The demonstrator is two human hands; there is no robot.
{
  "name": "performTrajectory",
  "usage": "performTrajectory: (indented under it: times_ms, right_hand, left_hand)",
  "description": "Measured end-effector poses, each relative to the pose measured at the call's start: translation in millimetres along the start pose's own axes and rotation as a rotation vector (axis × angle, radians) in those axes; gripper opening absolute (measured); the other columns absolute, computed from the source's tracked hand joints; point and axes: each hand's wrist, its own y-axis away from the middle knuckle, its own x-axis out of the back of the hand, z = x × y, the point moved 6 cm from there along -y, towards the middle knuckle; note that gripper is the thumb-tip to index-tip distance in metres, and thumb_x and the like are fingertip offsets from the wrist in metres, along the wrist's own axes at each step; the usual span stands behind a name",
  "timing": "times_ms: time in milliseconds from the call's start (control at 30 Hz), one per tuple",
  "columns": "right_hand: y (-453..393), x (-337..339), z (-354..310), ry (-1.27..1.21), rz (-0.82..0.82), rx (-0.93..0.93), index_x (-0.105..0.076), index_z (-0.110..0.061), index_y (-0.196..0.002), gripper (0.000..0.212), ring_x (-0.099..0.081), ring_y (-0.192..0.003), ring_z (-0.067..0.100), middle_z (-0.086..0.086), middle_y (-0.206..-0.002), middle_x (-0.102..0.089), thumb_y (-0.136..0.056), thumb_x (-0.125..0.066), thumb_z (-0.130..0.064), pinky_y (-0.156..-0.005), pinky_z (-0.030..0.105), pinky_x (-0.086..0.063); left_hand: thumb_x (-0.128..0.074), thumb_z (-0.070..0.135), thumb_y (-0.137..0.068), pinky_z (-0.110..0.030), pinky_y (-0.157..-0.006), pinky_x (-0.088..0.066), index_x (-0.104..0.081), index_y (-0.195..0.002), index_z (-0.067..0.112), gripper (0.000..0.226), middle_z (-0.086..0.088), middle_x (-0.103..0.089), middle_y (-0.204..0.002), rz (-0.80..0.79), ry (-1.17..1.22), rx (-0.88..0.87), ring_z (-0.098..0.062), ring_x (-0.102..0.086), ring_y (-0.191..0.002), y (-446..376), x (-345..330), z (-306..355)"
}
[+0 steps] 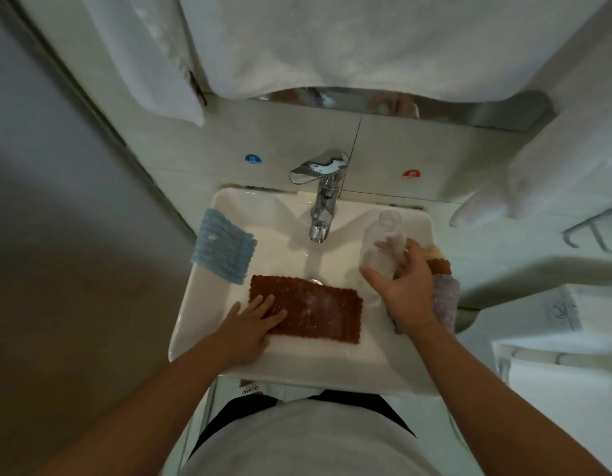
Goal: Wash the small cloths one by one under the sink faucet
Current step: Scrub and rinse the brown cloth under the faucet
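My left hand (253, 317) lies flat with straight fingers on the brown cloth (308, 309), which is spread out in the sink (263, 214) below the faucet (321, 201). My right hand (405, 288) holds a clear bottle (380, 242) by the sink's right edge. A blue cloth (223, 250) hangs over the left rim. A purple cloth (447, 298) sits on the right rim.

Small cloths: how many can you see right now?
4: brown cloth flat in the sink, blue cloth on the left rim, purple cloth and an orange one on the right rim, partly hidden; others may lie beneath.
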Motion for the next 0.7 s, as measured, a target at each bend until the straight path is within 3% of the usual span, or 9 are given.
performTrajectory:
  times_ms: [167, 433, 567, 700]
  right_hand:
    - [13.5, -7.0, 4.0, 0.005, -0.136, 0.034, -0.057, -0.026, -0.141, 0.076, -0.061, -0.125, 0.016, -0.006, -0.132, -0.066, -0.073, -0.091, -0.025, -0.105, 0.049, -0.051]
    - [20.1, -23.4, 13.7, 0.168, -0.413, 0.108, -0.060, -0.036, -0.137, 0.075, -0.060, -0.120, 0.007, -0.003, -0.122, -0.068, -0.072, -0.092, -0.015, -0.107, 0.021, -0.042]
    - [10.7, -32.9, 21.6, 0.422, -0.543, 0.269, -0.062, -0.034, -0.137, 0.075, -0.060, -0.109, 0.014, -0.005, -0.112, -0.066, -0.071, -0.093, -0.017, -0.101, 0.035, -0.048]
    - [-4.5, -39.5, 31.7, 0.529, -0.573, 0.424, -0.067, -0.028, -0.132, 0.067, -0.067, -0.099, 0.020, -0.004, -0.107, -0.072, -0.068, -0.090, -0.024, -0.087, 0.048, -0.054]
  left_hand:
    - [-0.036, 0.035, -0.109, -0.051, -0.126, 0.002, -0.005, -0.161, 0.042, 0.062, 0.002, 0.016, -0.170, -0.034, 0.025, -0.003, -0.022, 0.013, -0.157, 1.7, 2.9, 0.7]
    - [-0.038, 0.051, -0.106, -0.050, -0.124, 0.013, -0.011, -0.160, 0.046, 0.060, 0.009, 0.017, -0.169, -0.203, 0.268, 0.032, -0.015, 0.019, -0.155, -2.8, 9.6, -6.3]
    - [-0.038, 0.047, -0.107, -0.051, -0.124, 0.014, -0.010, -0.160, 0.046, 0.060, 0.008, 0.018, -0.168, -0.219, 0.275, 0.020, -0.015, 0.021, -0.154, -3.5, 7.3, -9.2]
    - [-0.038, 0.044, -0.107, -0.052, -0.123, 0.014, -0.011, -0.160, 0.046, 0.060, 0.009, 0.018, -0.169, -0.196, 0.296, 0.030, -0.015, 0.021, -0.154, -4.5, 3.9, -7.6]
